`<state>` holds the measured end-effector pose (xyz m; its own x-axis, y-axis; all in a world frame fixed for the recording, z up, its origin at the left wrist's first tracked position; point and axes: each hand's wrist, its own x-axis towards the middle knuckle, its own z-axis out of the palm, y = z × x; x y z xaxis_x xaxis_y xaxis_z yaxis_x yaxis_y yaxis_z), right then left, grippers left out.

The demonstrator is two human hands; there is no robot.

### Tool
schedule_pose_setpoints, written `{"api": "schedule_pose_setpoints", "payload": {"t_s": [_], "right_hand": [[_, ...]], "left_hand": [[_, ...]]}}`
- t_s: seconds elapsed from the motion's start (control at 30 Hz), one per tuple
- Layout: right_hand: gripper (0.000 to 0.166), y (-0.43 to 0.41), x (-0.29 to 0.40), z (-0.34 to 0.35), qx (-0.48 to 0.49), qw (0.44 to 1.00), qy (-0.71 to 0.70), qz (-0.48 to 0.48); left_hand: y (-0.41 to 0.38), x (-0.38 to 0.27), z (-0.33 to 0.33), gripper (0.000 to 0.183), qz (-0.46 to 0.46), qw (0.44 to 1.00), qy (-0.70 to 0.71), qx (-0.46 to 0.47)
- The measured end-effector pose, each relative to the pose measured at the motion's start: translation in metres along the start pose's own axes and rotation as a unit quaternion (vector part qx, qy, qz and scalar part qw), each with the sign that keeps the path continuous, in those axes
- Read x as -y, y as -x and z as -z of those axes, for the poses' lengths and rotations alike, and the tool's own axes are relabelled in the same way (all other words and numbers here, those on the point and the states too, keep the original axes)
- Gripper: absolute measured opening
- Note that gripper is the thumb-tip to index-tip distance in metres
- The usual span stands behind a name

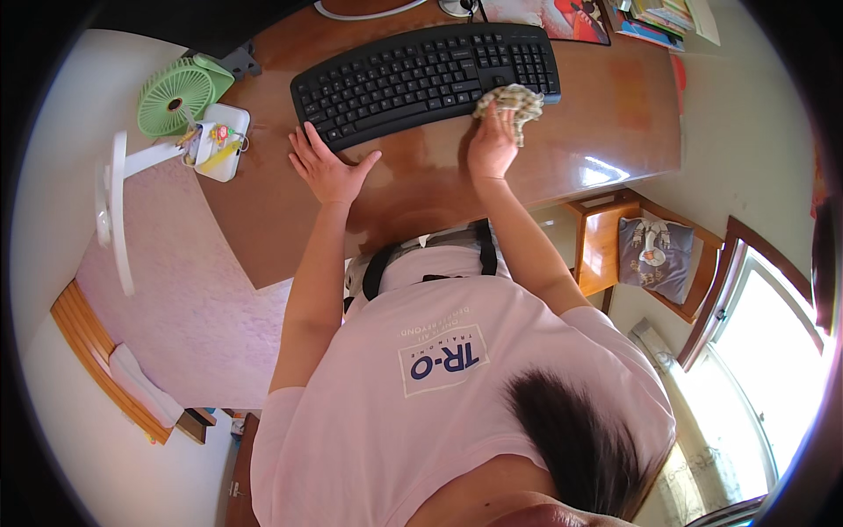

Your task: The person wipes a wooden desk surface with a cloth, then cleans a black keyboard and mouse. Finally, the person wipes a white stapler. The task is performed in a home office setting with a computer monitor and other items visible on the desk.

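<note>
A black computer keyboard [421, 82] lies on the glossy brown desk [408, 178]. At its lower left corner rests my left hand [327, 168], fingers spread, the fingertips at the keyboard's edge and nothing in the palm. My right hand [494, 148] holds a crumpled checked cloth [520, 105] against the keyboard's lower right part, below the arrow keys. Part of the cloth hangs over the front edge of the keyboard; the fingertips are partly hidden in it.
A green fan [174, 99] and a white desk lamp [120, 211] stand at the left, beside a white holder [220, 141] with small items. Books [665, 20] and a patterned mat [560, 20] lie at the top right. A wooden chair [596, 247] with a grey cushion stands at the right.
</note>
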<state>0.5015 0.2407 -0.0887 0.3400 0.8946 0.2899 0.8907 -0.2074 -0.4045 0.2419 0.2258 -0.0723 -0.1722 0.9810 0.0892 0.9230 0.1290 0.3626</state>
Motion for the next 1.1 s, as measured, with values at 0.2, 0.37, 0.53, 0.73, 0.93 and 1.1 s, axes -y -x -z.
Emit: {"api": "schedule_pose_setpoints", "payload": {"t_s": [0.2,0.37,0.53,0.73,0.93,1.1], "right_hand": [[0.032,0.010,0.003,0.011,0.064,0.993,-0.038,0.096],[0.031,-0.007,-0.035,0.013,0.008,0.996,0.012,0.093],[0.032,0.013,0.007,0.002,-0.003,0.995,0.026,0.095],[0.029,0.023,0.022,0.005,0.019,0.981,-0.004,0.193],[0.027,-0.004,-0.010,0.017,0.005,0.986,-0.031,0.162],[0.029,-0.001,-0.005,-0.001,-0.013,0.987,-0.071,0.145]], "left_hand": [[0.001,0.002,0.001,0.130,-0.002,1.000,0.000,-0.004],[0.001,0.002,0.004,0.130,0.005,1.000,0.001,-0.003],[0.001,-0.002,0.003,0.130,0.008,1.000,0.005,0.000],[0.000,0.002,0.001,0.131,0.012,1.000,0.000,-0.001],[0.000,0.005,0.000,0.128,0.017,0.999,0.046,-0.012],[0.001,0.005,0.002,0.124,0.026,0.997,0.075,-0.009]]}}
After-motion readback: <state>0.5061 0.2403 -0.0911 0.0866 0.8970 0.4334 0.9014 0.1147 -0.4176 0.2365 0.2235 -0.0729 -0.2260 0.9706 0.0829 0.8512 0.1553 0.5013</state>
